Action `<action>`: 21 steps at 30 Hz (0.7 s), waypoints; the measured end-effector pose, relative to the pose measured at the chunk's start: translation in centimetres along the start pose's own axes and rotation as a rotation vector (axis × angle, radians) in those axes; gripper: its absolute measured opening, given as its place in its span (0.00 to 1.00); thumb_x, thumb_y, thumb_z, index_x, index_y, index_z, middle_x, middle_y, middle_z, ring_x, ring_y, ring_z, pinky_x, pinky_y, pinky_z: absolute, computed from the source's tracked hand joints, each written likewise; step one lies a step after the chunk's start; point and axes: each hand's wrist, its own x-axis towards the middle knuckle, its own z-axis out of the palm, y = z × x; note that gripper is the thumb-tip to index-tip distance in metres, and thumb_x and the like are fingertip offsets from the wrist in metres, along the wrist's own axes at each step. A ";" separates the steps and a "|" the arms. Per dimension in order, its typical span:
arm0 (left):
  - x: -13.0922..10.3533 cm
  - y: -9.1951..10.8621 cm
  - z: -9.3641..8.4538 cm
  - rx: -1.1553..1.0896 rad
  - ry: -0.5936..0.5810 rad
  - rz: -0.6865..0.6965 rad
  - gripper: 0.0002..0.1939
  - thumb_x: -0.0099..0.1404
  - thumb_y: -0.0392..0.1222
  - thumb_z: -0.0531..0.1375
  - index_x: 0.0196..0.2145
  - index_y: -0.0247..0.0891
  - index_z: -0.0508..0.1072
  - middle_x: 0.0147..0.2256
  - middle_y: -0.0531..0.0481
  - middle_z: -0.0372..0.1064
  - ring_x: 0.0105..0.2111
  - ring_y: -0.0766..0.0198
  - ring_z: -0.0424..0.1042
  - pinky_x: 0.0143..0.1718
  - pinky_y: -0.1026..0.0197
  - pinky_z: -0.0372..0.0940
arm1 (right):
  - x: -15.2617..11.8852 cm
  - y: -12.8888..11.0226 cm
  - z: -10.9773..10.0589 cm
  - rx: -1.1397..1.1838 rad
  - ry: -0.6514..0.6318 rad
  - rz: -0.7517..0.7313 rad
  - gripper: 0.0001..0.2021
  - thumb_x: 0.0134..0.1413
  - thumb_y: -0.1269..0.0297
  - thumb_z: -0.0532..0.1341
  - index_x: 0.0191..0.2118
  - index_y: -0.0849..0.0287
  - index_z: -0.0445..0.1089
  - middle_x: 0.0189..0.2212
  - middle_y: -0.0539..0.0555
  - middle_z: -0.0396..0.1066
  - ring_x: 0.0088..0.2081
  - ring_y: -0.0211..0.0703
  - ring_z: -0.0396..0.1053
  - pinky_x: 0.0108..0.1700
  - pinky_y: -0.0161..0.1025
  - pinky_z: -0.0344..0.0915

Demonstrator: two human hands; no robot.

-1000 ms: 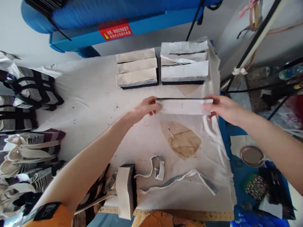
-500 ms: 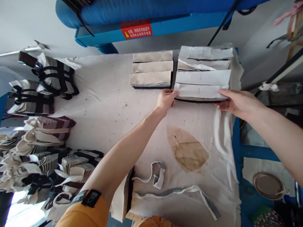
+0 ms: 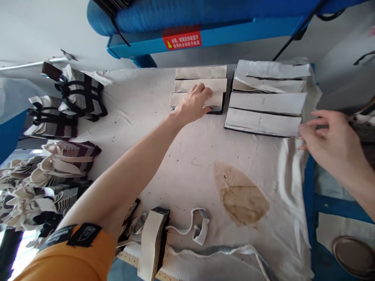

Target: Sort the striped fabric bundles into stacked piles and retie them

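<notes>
Cream fabric strips (image 3: pixel 202 73) lie in stacked rows near the back middle of the cloth-covered table (image 3: pixel 140 156). My left hand (image 3: pixel 195 102) rests over the front stack of these, its fingers bent on the top layer; what it grips, if anything, is hidden. To their right lie several rows of white strips (image 3: pixel 266 102), layered with dark edges along the front. Close to the right front corner of the white rows is my right hand (image 3: pixel 329 136), slightly blurred, fingers apart and holding nothing.
Tied bundles of fabric pieces (image 3: pixel 79 93) line the left side. Another strip stack (image 3: pixel 152 242) stands at the front edge, beside a loose curled strip (image 3: pixel 200 226). A blue machine bar (image 3: pixel 219 37) spans the back. A round brown dish (image 3: pixel 353 255) is at lower right.
My left hand has left the white stack and moved left onto the cream strips. My right hand has let go of the white stack's corner. The view has shifted slightly.
</notes>
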 end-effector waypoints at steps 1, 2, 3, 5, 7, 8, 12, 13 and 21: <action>0.4 -0.4 0.0 0.017 -0.028 0.005 0.16 0.61 0.37 0.69 0.47 0.37 0.73 0.49 0.40 0.72 0.53 0.47 0.71 0.50 0.50 0.68 | -0.6 -0.7 -0.2 -0.021 0.010 -0.017 0.25 0.58 0.56 0.64 0.60 0.56 0.68 0.48 0.63 0.77 0.30 0.44 0.77 0.29 0.42 0.71; 0.7 -0.6 0.1 0.020 -0.044 0.005 0.14 0.61 0.35 0.68 0.45 0.37 0.74 0.48 0.41 0.72 0.51 0.48 0.73 0.49 0.51 0.68 | -1.2 -1.6 -0.4 -0.017 0.009 -0.024 0.26 0.57 0.57 0.64 0.60 0.56 0.69 0.51 0.64 0.76 0.35 0.47 0.78 0.32 0.43 0.73; 0.9 -0.8 0.1 0.008 -0.048 -0.001 0.12 0.62 0.33 0.67 0.43 0.37 0.75 0.46 0.41 0.73 0.49 0.50 0.74 0.48 0.52 0.68 | -1.7 -2.6 -0.5 -0.006 0.020 -0.055 0.26 0.56 0.58 0.63 0.61 0.57 0.69 0.52 0.65 0.74 0.38 0.49 0.78 0.34 0.45 0.74; 1.0 -1.0 0.2 -0.043 -0.030 -0.030 0.07 0.63 0.33 0.65 0.40 0.37 0.76 0.43 0.43 0.74 0.44 0.55 0.75 0.46 0.54 0.69 | -2.2 -4.6 -0.6 0.030 0.056 -0.174 0.27 0.56 0.60 0.61 0.61 0.61 0.70 0.54 0.69 0.71 0.41 0.52 0.78 0.37 0.47 0.76; 1.0 -1.3 0.1 -0.101 0.000 -0.075 0.03 0.64 0.35 0.65 0.38 0.37 0.77 0.40 0.45 0.75 0.40 0.58 0.75 0.45 0.56 0.69 | -2.4 -6.0 -0.7 0.020 0.110 -0.306 0.26 0.57 0.64 0.60 0.62 0.60 0.70 0.55 0.69 0.70 0.44 0.58 0.78 0.41 0.53 0.78; 1.0 -1.4 0.0 -0.124 0.011 -0.097 0.02 0.64 0.36 0.65 0.37 0.38 0.77 0.38 0.46 0.76 0.39 0.58 0.75 0.44 0.56 0.69 | -2.4 -6.5 -0.9 -0.021 0.131 -0.363 0.27 0.57 0.66 0.60 0.64 0.56 0.69 0.55 0.69 0.70 0.49 0.62 0.77 0.46 0.58 0.78; 0.8 -1.5 -0.4 -0.184 0.028 -0.151 0.03 0.65 0.37 0.64 0.33 0.39 0.78 0.36 0.47 0.77 0.37 0.59 0.75 0.42 0.56 0.69 | -2.5 -7.2 -1.6 -0.243 0.114 -0.526 0.36 0.62 0.65 0.58 0.72 0.31 0.53 0.61 0.59 0.67 0.64 0.74 0.64 0.61 0.74 0.66; 0.8 -1.4 -0.5 -0.190 0.031 -0.158 0.03 0.65 0.37 0.63 0.33 0.39 0.78 0.35 0.47 0.77 0.37 0.59 0.74 0.41 0.56 0.69 | -2.6 -7.3 -1.5 -0.255 0.073 -0.558 0.38 0.62 0.65 0.58 0.73 0.27 0.48 0.63 0.56 0.66 0.65 0.74 0.63 0.62 0.75 0.64; 0.4 -1.6 -0.1 -0.209 0.108 -0.198 0.02 0.64 0.35 0.61 0.34 0.38 0.75 0.30 0.50 0.73 0.32 0.63 0.73 0.36 0.59 0.68 | -1.8 -9.5 3.7 -0.184 -0.182 -0.795 0.26 0.65 0.69 0.57 0.67 0.53 0.65 0.65 0.62 0.68 0.66 0.65 0.66 0.69 0.67 0.59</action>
